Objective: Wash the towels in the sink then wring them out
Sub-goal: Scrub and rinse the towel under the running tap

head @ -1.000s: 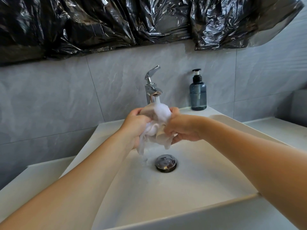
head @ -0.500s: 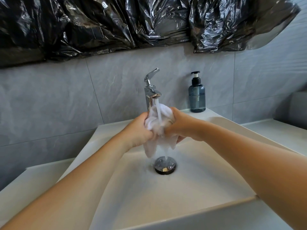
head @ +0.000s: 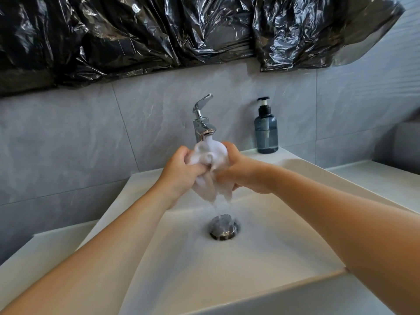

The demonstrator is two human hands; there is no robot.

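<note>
Two bare, sleeveless forearms point(head: 109, 253)

The setting is a bathroom or washroom, indicated by a white angular basin point(head: 261, 264) set into a pale counter point(head: 386, 178) against a wall of large grey marbled tiles point(head: 68, 137). A chrome single-lever tap point(head: 203, 123) stands at the back edge of the basin with water running toward a chrome drain point(head: 223, 228), and a blue pump bottle point(head: 266, 133) of soap stands on the rim just beside it. Crumpled black plastic sheeting point(head: 159, 30) covers the wall area above the tiles.
</note>
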